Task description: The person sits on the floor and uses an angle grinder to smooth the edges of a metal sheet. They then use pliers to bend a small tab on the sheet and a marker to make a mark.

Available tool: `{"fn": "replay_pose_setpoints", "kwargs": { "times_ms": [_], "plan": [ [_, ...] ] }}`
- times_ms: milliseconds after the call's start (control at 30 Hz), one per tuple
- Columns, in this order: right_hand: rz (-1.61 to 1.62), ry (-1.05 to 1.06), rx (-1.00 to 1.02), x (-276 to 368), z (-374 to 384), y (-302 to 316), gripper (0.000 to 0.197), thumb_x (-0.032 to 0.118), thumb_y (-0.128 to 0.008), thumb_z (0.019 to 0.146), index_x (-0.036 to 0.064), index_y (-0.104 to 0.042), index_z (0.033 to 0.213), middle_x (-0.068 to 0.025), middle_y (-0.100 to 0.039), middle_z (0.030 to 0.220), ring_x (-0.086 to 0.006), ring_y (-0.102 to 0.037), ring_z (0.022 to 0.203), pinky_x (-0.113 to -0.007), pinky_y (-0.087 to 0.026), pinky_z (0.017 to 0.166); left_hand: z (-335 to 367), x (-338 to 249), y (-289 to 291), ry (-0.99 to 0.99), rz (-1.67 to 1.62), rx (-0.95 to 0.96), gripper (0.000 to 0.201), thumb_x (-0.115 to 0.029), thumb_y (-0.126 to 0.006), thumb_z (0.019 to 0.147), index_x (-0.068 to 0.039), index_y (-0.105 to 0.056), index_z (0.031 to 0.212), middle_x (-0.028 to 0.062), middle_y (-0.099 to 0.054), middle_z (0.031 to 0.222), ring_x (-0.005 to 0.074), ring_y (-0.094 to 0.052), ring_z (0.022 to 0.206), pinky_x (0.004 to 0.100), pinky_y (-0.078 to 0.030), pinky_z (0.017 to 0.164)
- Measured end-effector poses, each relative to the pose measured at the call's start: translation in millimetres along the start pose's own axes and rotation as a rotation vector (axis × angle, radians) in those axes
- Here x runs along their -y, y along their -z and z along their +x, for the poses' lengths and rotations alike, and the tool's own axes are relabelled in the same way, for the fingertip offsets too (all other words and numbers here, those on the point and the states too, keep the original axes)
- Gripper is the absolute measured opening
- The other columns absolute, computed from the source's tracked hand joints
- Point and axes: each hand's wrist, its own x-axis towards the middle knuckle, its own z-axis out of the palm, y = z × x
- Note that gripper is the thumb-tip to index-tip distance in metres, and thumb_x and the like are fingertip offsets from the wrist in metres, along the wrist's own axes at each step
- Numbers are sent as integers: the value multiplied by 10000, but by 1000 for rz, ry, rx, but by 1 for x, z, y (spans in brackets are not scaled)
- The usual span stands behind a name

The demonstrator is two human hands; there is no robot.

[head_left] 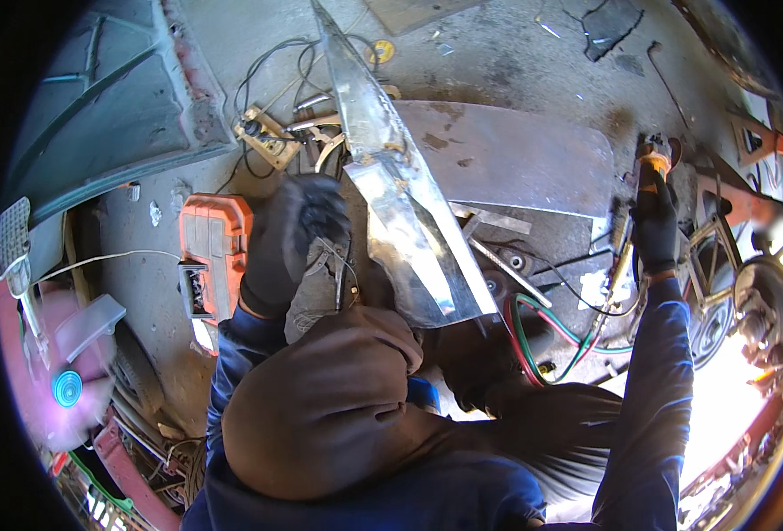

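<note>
My right hand (655,217), in a black glove, reaches far out to the right. It is wrapped round the orange body of an angle grinder (657,161). My left hand (303,221), gloved too, hangs above my shoe, near my knee. Motion smears its fingers, so whether they hold anything cannot be told. In front of me, between the hands, lies a long bent piece of shiny sheet metal (409,226), narrow at its far end and wide near my legs. Part of it overlaps a flat, brownish metal sheet (524,155) on the floor.
An orange toolbox (216,257) stands left of my left hand. Beyond it lies a large dark vehicle panel (135,97). Red and green hoses (520,341) loop right of my legs. A fan (68,389) is at far left. A wooden block (272,146) lies among cables.
</note>
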Motion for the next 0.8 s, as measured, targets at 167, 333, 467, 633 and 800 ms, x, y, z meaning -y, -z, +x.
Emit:
{"fn": "replay_pose_setpoints", "kwargs": {
  "times_ms": [167, 333, 467, 633, 800],
  "plan": [
    [-488, 287, -20, -32, 12, -47, 824, -18, -708, 881, 178, -513, 1656, -303, -598, 1538, -547, -645, 1310, -563, -555, 1104, -4, 7, 7, 109, 119, -5, 516, -448, -459, 1214, -2, -684, 1347, 88, -742, 1083, 168, -735, 971, 349, -602, 870],
    [-475, 39, 88, -55, 17, -74, 693, 97, -640, 974, 245, -543, 1644, -304, -494, 1640, -536, -553, 1450, -583, -522, 1153, -3, 40, 56, 106, 290, -231, 450, -358, -442, 1224, 2, -708, 1271, 82, -756, 1008, 176, -720, 890, 344, -583, 845],
    [-486, 117, 39, -75, 25, -89, 659, 166, -695, 1000, 243, -554, 1639, -260, -490, 1660, -499, -610, 1405, -571, -559, 1097, -7, 71, 103, 204, 91, -383, 377, -352, -551, 1169, -34, -733, 1260, 84, -761, 995, 194, -741, 829, 349, -607, 767],
    [-728, -21, 219, -89, 20, -102, 607, 298, -717, 987, 235, -607, 1581, -240, -487, 1658, -473, -691, 1238, -569, -577, 990, -27, 106, 131, 326, 76, -452, 395, -403, -606, 1141, -72, -716, 1326, 92, -769, 1055, 222, -770, 859, 382, -638, 770],
    [-615, 168, 29, -80, 3, -119, 460, 364, -684, 1009, 163, -719, 1421, -239, -634, 1498, -492, -681, 1177, -586, -558, 952, -45, 120, 113, 380, 385, -180, 372, -329, -549, 1174, -70, -669, 1412, 94, -761, 1179, 227, -769, 971, 391, -645, 844]
  ]
}}
